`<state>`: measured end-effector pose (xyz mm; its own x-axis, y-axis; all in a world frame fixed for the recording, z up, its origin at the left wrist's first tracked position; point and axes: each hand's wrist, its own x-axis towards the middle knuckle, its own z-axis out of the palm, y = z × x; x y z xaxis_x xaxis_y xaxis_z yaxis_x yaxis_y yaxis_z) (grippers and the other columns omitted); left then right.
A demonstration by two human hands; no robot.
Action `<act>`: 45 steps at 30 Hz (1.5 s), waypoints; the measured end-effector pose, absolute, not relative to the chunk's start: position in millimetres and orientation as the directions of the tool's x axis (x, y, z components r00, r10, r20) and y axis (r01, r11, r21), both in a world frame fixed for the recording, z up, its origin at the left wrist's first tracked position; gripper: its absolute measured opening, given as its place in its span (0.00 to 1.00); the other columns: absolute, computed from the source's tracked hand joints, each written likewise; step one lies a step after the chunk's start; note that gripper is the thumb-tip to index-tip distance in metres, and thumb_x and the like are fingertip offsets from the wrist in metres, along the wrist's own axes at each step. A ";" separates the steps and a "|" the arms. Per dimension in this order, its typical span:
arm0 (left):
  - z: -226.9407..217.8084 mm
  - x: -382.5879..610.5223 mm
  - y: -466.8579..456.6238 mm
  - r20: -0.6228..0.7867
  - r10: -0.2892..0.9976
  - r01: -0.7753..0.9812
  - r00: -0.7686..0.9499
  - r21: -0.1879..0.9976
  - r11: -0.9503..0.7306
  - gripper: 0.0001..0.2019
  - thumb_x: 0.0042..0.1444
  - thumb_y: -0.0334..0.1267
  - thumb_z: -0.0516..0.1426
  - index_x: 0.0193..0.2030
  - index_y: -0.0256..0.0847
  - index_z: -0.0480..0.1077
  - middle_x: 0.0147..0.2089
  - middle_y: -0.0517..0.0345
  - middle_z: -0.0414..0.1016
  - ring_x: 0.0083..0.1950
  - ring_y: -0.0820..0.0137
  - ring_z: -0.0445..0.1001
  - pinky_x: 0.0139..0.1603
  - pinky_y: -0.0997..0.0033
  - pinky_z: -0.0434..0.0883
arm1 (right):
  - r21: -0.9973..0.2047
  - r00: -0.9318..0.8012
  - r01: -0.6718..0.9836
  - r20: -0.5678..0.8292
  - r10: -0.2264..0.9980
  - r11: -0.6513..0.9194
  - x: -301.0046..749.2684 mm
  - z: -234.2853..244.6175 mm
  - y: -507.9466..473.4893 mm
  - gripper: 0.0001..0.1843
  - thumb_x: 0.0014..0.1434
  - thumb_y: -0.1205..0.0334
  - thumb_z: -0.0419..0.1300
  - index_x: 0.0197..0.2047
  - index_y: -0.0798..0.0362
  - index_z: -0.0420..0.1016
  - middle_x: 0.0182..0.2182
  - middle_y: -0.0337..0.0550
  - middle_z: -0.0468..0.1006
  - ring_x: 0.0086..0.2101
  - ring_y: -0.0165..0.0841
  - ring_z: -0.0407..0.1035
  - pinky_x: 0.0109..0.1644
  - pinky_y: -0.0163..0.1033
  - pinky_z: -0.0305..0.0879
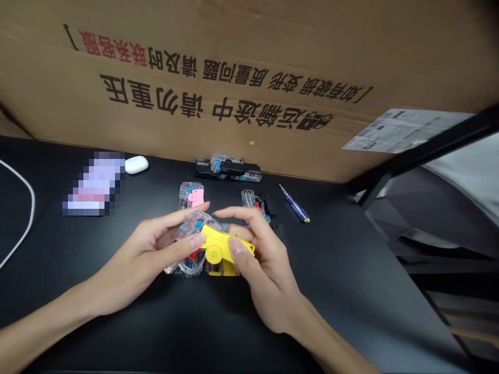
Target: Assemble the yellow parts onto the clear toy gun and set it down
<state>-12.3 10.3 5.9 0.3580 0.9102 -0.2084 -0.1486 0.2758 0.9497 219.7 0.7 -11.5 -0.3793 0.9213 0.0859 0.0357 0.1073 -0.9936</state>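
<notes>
Both my hands hold a small clear plastic device [189,236] with a yellow lever part [218,248] just above the black table [351,270]. My left hand [150,249] grips the clear body from the left, thumb pressed on its top. My right hand [259,259] pinches the yellow part from the right, index finger stretched over it. Red and blue bits show inside the clear shell.
Behind my hands lie a clear device with a pink part [192,196], another clear one [253,203], a black and clear one [228,168] and a screwdriver [294,203]. A white earbud case [136,164], a white cable [23,218] and a big cardboard box [249,67] stand around.
</notes>
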 end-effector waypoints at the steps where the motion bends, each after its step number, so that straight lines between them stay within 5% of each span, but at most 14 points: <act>1: 6.5 -11.5 10.5 -0.202 0.917 -0.151 0.345 0.952 0.267 0.22 0.68 0.48 0.74 0.67 0.53 0.87 0.26 0.67 0.76 0.27 0.78 0.69 0.54 0.68 0.85 | -0.993 -0.387 0.041 0.086 0.918 0.110 219.5 -12.1 1.0 0.17 0.85 0.45 0.56 0.69 0.40 0.71 0.32 0.32 0.70 0.27 0.29 0.60 0.29 0.36 0.56; 4: 6.8 -10.9 11.9 -0.210 0.932 -0.149 0.295 0.954 0.262 0.21 0.64 0.46 0.77 0.62 0.49 0.89 0.30 0.64 0.81 0.25 0.80 0.65 0.51 0.69 0.86 | -0.991 -0.400 0.052 0.094 0.912 0.124 218.7 -14.5 1.9 0.17 0.85 0.46 0.56 0.69 0.41 0.70 0.33 0.33 0.72 0.28 0.30 0.62 0.30 0.36 0.58; 9: 2.0 -12.3 13.2 -0.222 0.941 -0.198 0.256 0.941 0.276 0.23 0.60 0.42 0.79 0.62 0.49 0.88 0.48 0.53 0.91 0.44 0.67 0.88 0.46 0.75 0.86 | -0.979 -0.388 0.111 0.115 0.914 0.171 217.7 -13.8 3.4 0.17 0.85 0.49 0.55 0.69 0.44 0.70 0.32 0.32 0.71 0.26 0.28 0.62 0.29 0.34 0.59; 14: -2.0 -12.5 11.1 -0.214 0.950 -0.205 0.227 0.943 0.261 0.28 0.57 0.39 0.81 0.64 0.50 0.86 0.59 0.52 0.91 0.54 0.60 0.91 0.47 0.74 0.88 | -0.958 -0.380 0.181 0.140 0.914 0.222 217.5 -9.7 4.0 0.16 0.84 0.51 0.55 0.69 0.45 0.70 0.31 0.32 0.72 0.25 0.28 0.65 0.29 0.34 0.63; 26: 0.0 -8.9 10.9 -0.109 0.987 -0.136 0.122 0.983 0.125 0.27 0.59 0.43 0.80 0.64 0.47 0.85 0.61 0.49 0.90 0.60 0.57 0.88 0.46 0.76 0.86 | -0.904 -0.348 0.329 0.152 0.925 0.273 218.1 -10.0 7.4 0.16 0.84 0.49 0.56 0.60 0.49 0.79 0.29 0.35 0.77 0.25 0.30 0.68 0.29 0.38 0.61; 30: -3.4 -8.5 10.9 -0.099 0.984 -0.184 0.146 0.975 0.126 0.23 0.63 0.44 0.78 0.63 0.48 0.84 0.62 0.51 0.89 0.50 0.64 0.89 0.43 0.76 0.85 | -0.879 -0.304 0.340 0.234 0.924 0.334 214.6 -9.7 5.3 0.15 0.81 0.53 0.59 0.60 0.51 0.81 0.24 0.30 0.72 0.19 0.27 0.56 0.24 0.37 0.55; 33: -6.3 -8.5 11.0 -0.079 0.981 -0.241 0.175 0.963 0.121 0.20 0.67 0.44 0.75 0.64 0.50 0.83 0.60 0.53 0.89 0.41 0.70 0.87 0.41 0.75 0.85 | -0.842 -0.288 0.361 0.308 0.907 0.400 210.7 -12.9 2.1 0.13 0.80 0.55 0.61 0.59 0.51 0.83 0.28 0.33 0.79 0.20 0.27 0.60 0.26 0.38 0.60; 37: -9.0 -9.3 9.7 -0.060 0.987 -0.266 0.148 0.959 0.098 0.18 0.69 0.43 0.74 0.63 0.52 0.83 0.62 0.55 0.88 0.41 0.72 0.85 0.41 0.77 0.84 | -0.818 -0.286 0.373 0.348 0.893 0.438 208.1 -15.6 1.6 0.15 0.79 0.58 0.63 0.62 0.52 0.84 0.35 0.38 0.85 0.23 0.27 0.64 0.28 0.38 0.65; 45: -2.8 -15.7 13.6 -0.149 0.960 -0.185 0.238 0.963 0.196 0.25 0.65 0.44 0.76 0.67 0.51 0.85 0.60 0.51 0.90 0.51 0.64 0.88 0.45 0.76 0.84 | -0.913 -0.160 0.317 0.214 0.964 0.256 215.0 -11.7 4.3 0.14 0.77 0.50 0.66 0.58 0.47 0.88 0.29 0.36 0.79 0.21 0.27 0.60 0.24 0.36 0.59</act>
